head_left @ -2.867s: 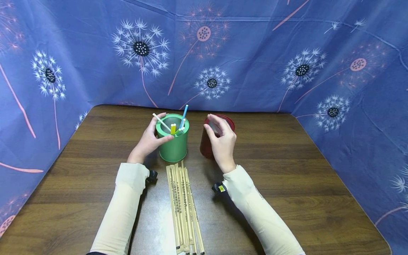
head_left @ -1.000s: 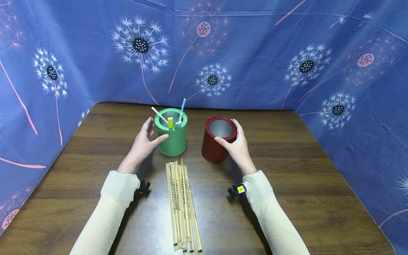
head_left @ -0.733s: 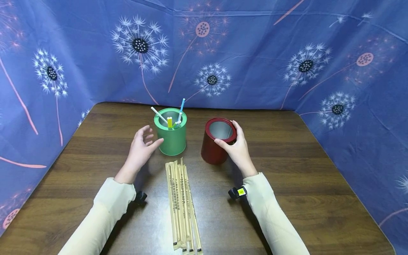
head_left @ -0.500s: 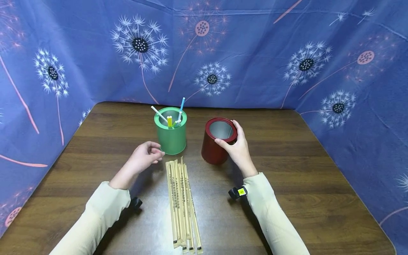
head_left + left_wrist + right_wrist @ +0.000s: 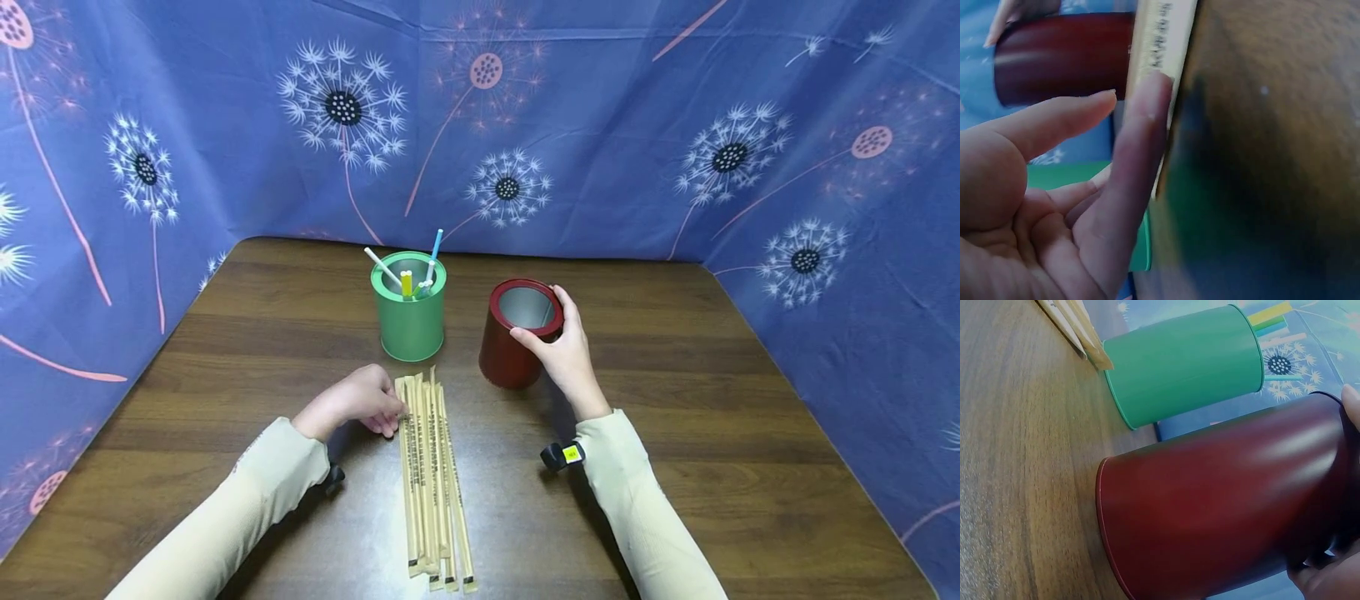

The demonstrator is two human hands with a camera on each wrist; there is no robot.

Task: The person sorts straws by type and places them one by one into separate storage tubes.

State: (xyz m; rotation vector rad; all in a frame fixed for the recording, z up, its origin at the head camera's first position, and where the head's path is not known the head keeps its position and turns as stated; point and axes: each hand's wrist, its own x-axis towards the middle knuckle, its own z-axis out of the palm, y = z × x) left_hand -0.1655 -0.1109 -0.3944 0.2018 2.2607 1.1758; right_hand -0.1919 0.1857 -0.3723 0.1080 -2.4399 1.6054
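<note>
My left hand [image 5: 367,400] is at the upper left edge of a pile of long, thin paper-wrapped sticks [image 5: 431,483] with dark print. In the left wrist view its thumb stands apart from the other fingers, and one fingertip touches or nearly touches a paper wrapper [image 5: 1163,37]. My right hand [image 5: 567,358] grips the red can [image 5: 510,358] by its upper right side, thumb at the near rim and fingers behind. The can stands on the table, and its visible inside is bare metal. The right wrist view shows its smooth wall [image 5: 1210,506] close up.
Left of the red can and behind the pile stands a green can [image 5: 411,329] holding several slim coloured sticks [image 5: 407,285], white, blue, yellow and green. The brown wooden table [image 5: 675,400] ends at a blue dandelion-print cloth [image 5: 600,125].
My left hand has left the green can's side and come down toward me to the wrapped sticks. My right hand went from above the red can's mouth to gripping its side.
</note>
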